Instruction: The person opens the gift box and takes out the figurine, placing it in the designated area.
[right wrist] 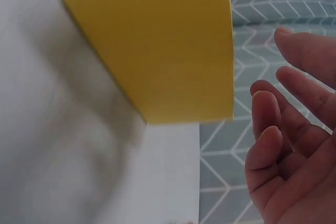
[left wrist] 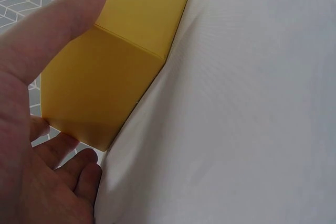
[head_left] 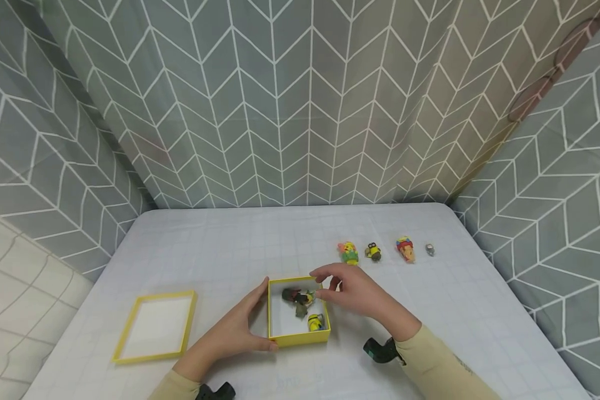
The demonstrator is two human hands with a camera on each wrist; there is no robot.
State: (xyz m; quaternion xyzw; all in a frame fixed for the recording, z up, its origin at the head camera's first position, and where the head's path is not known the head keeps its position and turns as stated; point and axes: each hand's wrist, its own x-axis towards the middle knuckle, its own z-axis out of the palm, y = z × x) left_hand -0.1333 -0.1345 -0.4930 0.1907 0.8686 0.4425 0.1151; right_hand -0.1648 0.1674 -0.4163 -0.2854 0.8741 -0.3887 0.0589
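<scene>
Outwardly, the box (head_left: 300, 338) is bright yellow, with white inside.

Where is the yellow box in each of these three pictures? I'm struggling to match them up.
Head view: the yellow box sits low, near the middle, between the left hand and the right hand.
Left wrist view: upper left, seen from outside, with the left thumb over it.
Right wrist view: top centre, with fingers to its right.
Shared landmark: the grey curtain with white zigzag lines appears in all three.
</scene>
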